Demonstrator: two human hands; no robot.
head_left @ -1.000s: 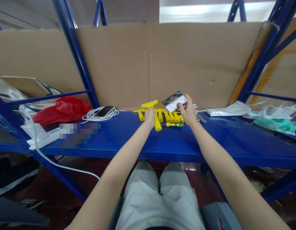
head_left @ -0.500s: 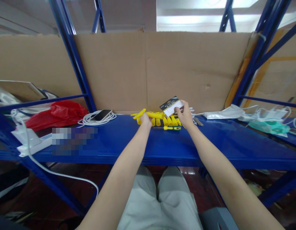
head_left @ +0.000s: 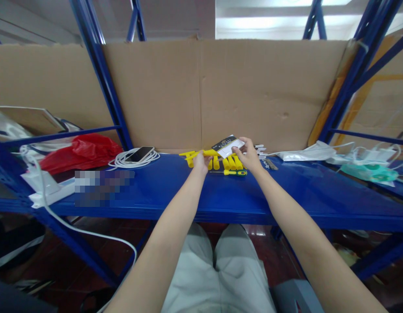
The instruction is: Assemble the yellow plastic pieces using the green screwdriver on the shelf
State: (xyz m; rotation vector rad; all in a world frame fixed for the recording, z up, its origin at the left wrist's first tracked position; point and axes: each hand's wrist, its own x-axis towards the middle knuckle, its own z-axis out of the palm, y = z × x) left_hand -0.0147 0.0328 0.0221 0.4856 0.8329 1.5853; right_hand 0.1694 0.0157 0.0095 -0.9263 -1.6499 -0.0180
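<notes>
My left hand (head_left: pixel 201 163) is closed around a yellow plastic tool (head_left: pixel 210 153) with a wide end pointing right; its exact kind is hard to make out. Between the thumb and fingers of my right hand (head_left: pixel 249 154) is a black-and-white printed card (head_left: pixel 228 146), tilted, its lower left edge close to the yellow tool. Whether card and tool touch, I cannot tell. Several yellow tube-like pieces (head_left: pixel 232 163) lie in a row beneath the hands. In front of them rests a screwdriver (head_left: pixel 235 173) with a yellow and green handle.
To the left are a phone (head_left: pixel 141 154) on a coiled white cable (head_left: pixel 120 163), a red plastic bag (head_left: pixel 82 153) and a white power strip (head_left: pixel 54 193). A white packet (head_left: pixel 307 153) and a green bag (head_left: pixel 367 172) lie right. Cardboard (head_left: pixel 253 87) stands behind the blue shelf (head_left: pixel 175 187).
The card in my right hand has moved left and slightly down, nearer the yellow tool. My left hand has turned that tool a little and still holds it.
</notes>
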